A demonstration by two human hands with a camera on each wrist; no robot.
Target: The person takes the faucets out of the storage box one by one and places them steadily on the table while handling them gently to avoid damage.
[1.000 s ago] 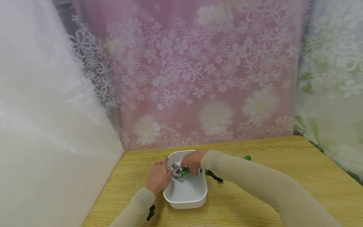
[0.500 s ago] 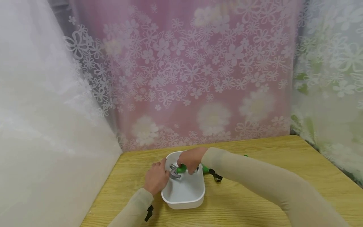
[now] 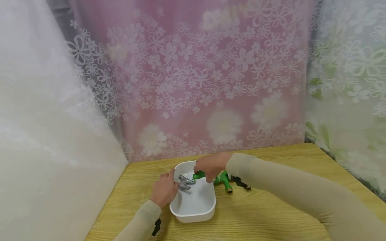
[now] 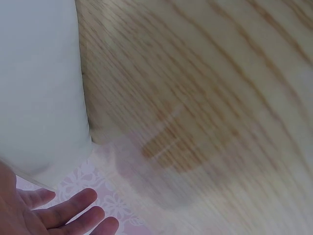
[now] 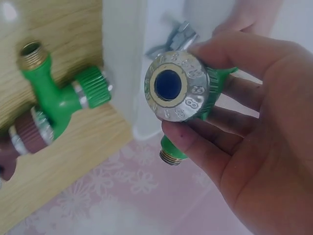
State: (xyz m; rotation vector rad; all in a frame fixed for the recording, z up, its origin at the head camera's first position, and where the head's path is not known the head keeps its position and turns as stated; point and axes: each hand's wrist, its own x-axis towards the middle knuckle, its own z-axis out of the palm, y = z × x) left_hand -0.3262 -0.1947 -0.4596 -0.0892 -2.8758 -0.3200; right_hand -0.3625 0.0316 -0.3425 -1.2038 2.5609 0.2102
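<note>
My right hand (image 3: 213, 166) grips a green valve (image 3: 199, 175) over the right side of a white basin (image 3: 193, 217). In the right wrist view, thumb and fingers hold its silver, numbered knob (image 5: 178, 88) with a dark blue centre; a threaded outlet (image 5: 171, 156) shows below. My left hand (image 3: 164, 190) holds the basin's left rim, its thumb towards the inside. In the left wrist view the fingers (image 4: 68, 213) lie loosely beyond the white wall. Inside the basin, near the left thumb, lies a silver tap (image 3: 184, 183).
Just right of the basin, more green valve pieces (image 3: 224, 180) with brass threaded ends lie on the wooden table (image 3: 271, 207). One valve there has a brownish ring (image 5: 33, 132). A flowered curtain (image 3: 211, 83) hangs along the table's back edge.
My right hand has moved right with the green valve, away from the silver tap, which stays in the basin. More of the valves on the table now shows. The left hand keeps its place.
</note>
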